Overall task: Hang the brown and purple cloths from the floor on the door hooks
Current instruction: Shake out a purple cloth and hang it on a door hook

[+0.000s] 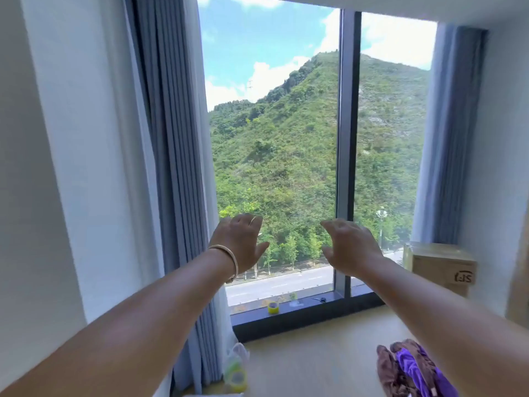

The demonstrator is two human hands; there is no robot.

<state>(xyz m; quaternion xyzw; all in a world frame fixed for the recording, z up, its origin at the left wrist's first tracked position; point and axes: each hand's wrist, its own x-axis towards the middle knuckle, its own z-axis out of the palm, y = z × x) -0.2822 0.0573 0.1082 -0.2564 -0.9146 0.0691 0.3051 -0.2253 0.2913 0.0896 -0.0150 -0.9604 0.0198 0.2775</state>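
A brown cloth point(387, 373) and a purple cloth point(412, 368) lie bunched together on the light wooden floor at the lower right, partly hidden under my right forearm. Both my arms stretch forward toward the window. My left hand point(240, 244), with a bracelet on the wrist, is raised with fingers relaxed and holds nothing. My right hand point(349, 247) is raised beside it, fingers loosely extended, also empty. No door or hooks are in view.
A large window point(274, 156) with a dark sill point(309, 306) faces me; a yellow tape roll point(272, 307) sits on the sill. Grey-blue curtains point(174, 156) hang at the left and right. A cardboard box point(442, 266) stands at right. A plastic bag point(236, 368) lies by the left curtain.
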